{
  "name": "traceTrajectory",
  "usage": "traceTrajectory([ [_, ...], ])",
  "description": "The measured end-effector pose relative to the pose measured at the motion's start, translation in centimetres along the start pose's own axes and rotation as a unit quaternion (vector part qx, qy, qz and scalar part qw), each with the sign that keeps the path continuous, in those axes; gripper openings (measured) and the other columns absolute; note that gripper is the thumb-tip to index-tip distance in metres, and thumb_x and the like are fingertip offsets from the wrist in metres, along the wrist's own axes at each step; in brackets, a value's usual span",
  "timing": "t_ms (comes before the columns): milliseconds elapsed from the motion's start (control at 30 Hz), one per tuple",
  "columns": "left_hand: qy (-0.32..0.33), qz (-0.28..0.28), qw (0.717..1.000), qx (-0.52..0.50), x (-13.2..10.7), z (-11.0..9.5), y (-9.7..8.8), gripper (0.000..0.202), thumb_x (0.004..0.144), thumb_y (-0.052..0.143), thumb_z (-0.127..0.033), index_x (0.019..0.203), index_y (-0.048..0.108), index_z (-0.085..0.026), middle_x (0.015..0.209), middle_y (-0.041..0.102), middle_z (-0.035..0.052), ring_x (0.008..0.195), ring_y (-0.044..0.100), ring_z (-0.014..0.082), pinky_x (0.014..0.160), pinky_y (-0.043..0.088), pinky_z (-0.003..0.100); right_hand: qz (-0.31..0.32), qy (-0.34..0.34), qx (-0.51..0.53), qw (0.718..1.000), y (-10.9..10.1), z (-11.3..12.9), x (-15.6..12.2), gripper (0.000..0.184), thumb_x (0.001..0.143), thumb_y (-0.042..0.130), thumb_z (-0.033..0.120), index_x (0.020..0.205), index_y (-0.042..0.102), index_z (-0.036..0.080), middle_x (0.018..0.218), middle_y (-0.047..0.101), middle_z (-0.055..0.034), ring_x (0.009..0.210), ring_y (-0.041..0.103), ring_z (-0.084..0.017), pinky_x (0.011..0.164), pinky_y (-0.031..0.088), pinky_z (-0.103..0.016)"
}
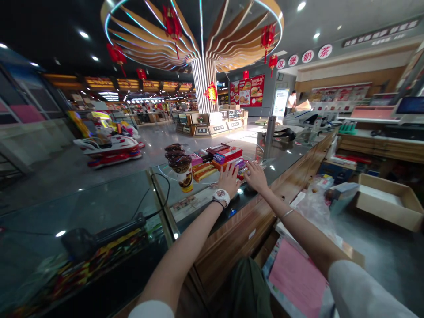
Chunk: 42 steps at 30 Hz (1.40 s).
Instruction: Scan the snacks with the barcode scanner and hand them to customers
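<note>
The left hand (229, 178), wearing a white round-faced wristwatch (221, 195), has its fingers spread beside small purple shiny packets (240, 164) on the dark glossy glass surface (286, 154). The right hand (256, 176) has its fingers slightly bent near these; whether it pinches one, I cannot tell. From the left hand, stacked red rectangular boxes (229, 154) lie at twelve o'clock, flat yellow-orange packs (203, 171) at ten, and a brown-swirl-topped, yellow-based cup (184, 177) at nine.

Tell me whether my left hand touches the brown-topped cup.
Apart: the head view shows a gap of glass counter between the left hand and the cup.
</note>
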<state>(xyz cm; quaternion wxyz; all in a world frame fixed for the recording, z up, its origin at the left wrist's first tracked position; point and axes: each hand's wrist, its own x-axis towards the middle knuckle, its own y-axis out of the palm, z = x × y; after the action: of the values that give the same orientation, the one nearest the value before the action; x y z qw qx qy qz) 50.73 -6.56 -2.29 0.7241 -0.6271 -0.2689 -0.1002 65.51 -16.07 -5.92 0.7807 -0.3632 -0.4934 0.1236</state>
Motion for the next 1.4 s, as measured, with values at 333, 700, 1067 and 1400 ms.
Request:
traceTrajectory([
  [333,-0.045,0.010,0.999,0.018,-8.1,3.6,-7.4,0.059,0.094,0.047,-0.031,0.151,0.037,-0.020,0.162,0.029,0.0096,0.152,0.020,0.0284,0.125,0.011,0.053,0.009,-0.105,0.077,0.991,-3.4,7.5,-2.4,0.049,0.093,0.047,0.031,0.139,0.053,0.016,0.146,0.053,-0.0139,0.134,0.046,-0.031,0.115,0.030,-0.051],
  [700,-0.135,0.021,0.986,0.096,-18.8,7.9,-13.7,0.057,0.095,0.045,-0.034,0.149,0.041,-0.016,0.161,0.031,0.0107,0.153,0.017,0.0292,0.125,0.010,0.054,0.063,-0.207,0.187,0.958,-4.2,21.0,-6.0,0.057,0.091,0.049,0.028,0.146,0.045,0.015,0.153,0.044,-0.0125,0.141,0.041,-0.029,0.119,0.029,-0.048],
  [1067,-0.237,0.032,0.959,0.152,-28.5,12.2,-19.5,0.052,0.096,0.045,-0.034,0.146,0.046,-0.019,0.160,0.034,0.0100,0.151,0.023,0.0297,0.124,0.011,0.056,0.131,-0.319,0.268,0.899,-3.2,33.3,-7.4,0.062,0.090,0.051,0.028,0.150,0.040,0.017,0.157,0.039,-0.0125,0.144,0.037,-0.029,0.120,0.029,-0.050],
  [1400,-0.388,0.015,0.897,0.213,-36.4,19.8,-24.6,0.049,0.095,0.043,-0.034,0.140,0.051,-0.017,0.155,0.041,0.0133,0.147,0.032,0.0291,0.125,0.012,0.053,0.142,-0.429,0.338,0.825,-1.6,46.4,-9.2,0.065,0.087,0.047,0.016,0.150,0.036,0.009,0.158,0.036,-0.0163,0.147,0.032,-0.028,0.122,0.028,-0.046],
])
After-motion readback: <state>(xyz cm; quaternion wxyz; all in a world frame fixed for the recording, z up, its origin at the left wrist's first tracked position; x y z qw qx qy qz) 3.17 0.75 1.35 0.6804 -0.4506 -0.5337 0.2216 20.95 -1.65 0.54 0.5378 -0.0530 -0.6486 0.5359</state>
